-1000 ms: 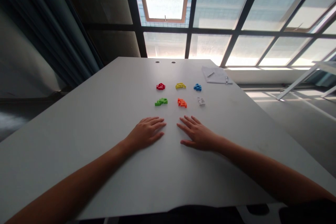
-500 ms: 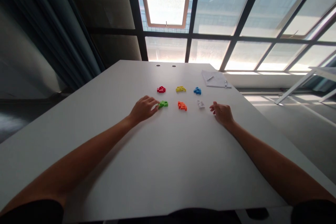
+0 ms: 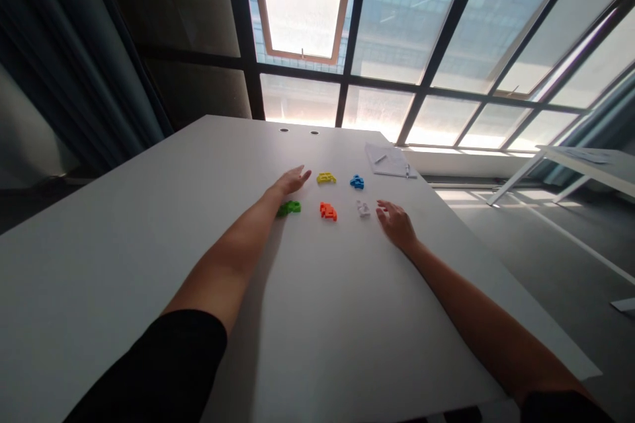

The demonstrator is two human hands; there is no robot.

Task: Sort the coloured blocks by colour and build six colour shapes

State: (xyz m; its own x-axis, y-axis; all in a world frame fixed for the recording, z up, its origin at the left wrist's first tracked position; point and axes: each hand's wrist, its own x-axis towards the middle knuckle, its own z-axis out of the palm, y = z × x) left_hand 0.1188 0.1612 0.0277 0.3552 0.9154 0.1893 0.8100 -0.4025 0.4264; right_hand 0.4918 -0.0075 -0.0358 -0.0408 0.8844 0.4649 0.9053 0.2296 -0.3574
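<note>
On the white table (image 3: 149,225) lie small coloured block pieces in two rows. My left hand (image 3: 292,180) reaches to the far row with fingers stretched out flat, over the spot where the red piece lay; that piece is hidden under it. The yellow piece (image 3: 326,178) and blue piece (image 3: 356,181) lie to its right. In the near row the green piece (image 3: 289,207) sits beside my left wrist, followed rightward by the orange piece (image 3: 328,211) and the white piece (image 3: 363,209). My right hand (image 3: 394,221) rests open on the table just right of the white piece.
A sheet of paper (image 3: 389,160) with a pen lies at the table's far right corner. Two round cable holes (image 3: 284,129) mark the far edge. Large windows stand behind; another white table (image 3: 585,162) is off to the right.
My left hand moved from the green piece forward onto the red piece's place. My right hand shifted slightly left toward the white piece. The view has tilted and turned.
</note>
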